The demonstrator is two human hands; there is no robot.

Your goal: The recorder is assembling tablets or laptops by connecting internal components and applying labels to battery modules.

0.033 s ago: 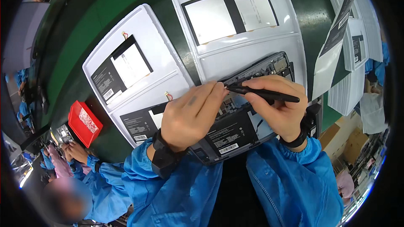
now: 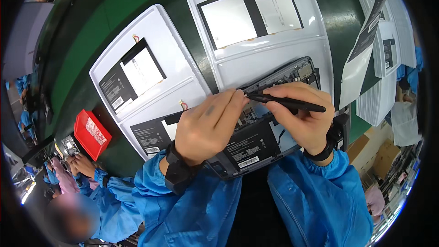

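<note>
Centrally, an opened dark device (image 2: pixel 256 142) with its insides bared lies on the green surface (image 2: pixel 114 13), just in front of the person's blue sleeves; the right hand (image 2: pixel 306 119) has its grip closed around a slim black tool (image 2: pixel 288 103), held nearly level with its tip pointing left over the device; the left hand (image 2: pixel 206 126) rests on the device's left part, fingers (image 2: pixel 228 103) stretched out and pressed together, their tips meeting the tool's tip, holding nothing that can be seen. Behind the device sits a white tray (image 2: pixel 274 59) carrying flat pale packs; a second white tray (image 2: pixel 132 59) lies to the left, touching the left hand's side; a red box (image 2: pixel 91 133) stands further left; a stack of white trays (image 2: pixel 388 64) rises at the right.
</note>
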